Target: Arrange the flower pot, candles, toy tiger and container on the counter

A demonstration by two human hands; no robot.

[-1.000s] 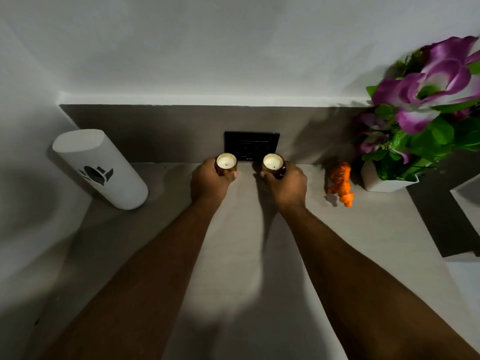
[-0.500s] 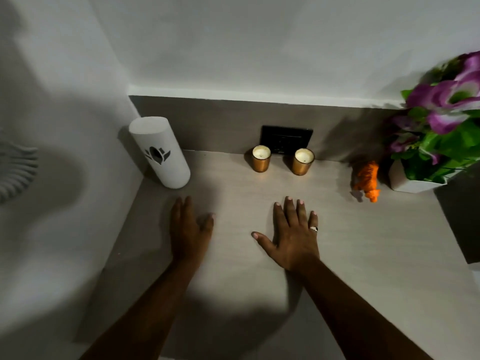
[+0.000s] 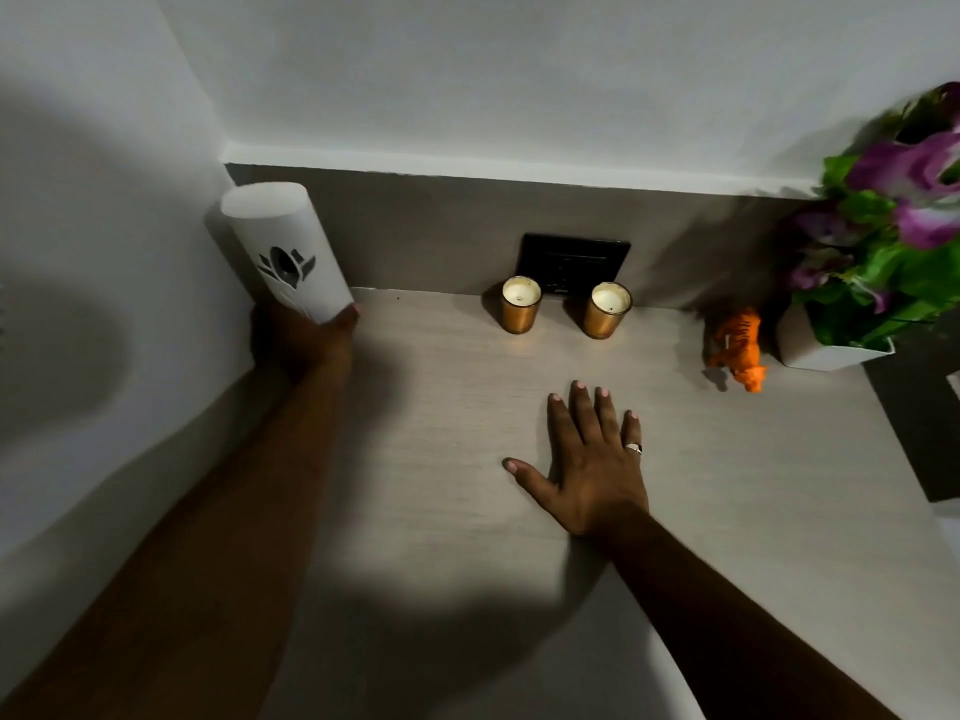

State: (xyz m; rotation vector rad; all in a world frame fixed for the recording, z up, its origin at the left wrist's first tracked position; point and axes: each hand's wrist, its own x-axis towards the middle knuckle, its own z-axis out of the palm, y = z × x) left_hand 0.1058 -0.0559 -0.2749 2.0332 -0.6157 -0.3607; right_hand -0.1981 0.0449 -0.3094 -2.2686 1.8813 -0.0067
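Pale wood-grain surface (image 3: pixel 467 511) carries two copper-coloured glass candles (image 3: pixel 521 311) by the wall. Left hand (image 3: pixel 306 340) fingers clamp the tall white cylindrical container (image 3: pixel 283 257); right hand (image 3: pixel 592 459) lies flat, fingers spread.

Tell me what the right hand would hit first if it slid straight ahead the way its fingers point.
The right hand lies flat with fingers aimed at the back wall. Straight on, it would likely meet the right-hand candle first, though exact alignment is hard to judge.
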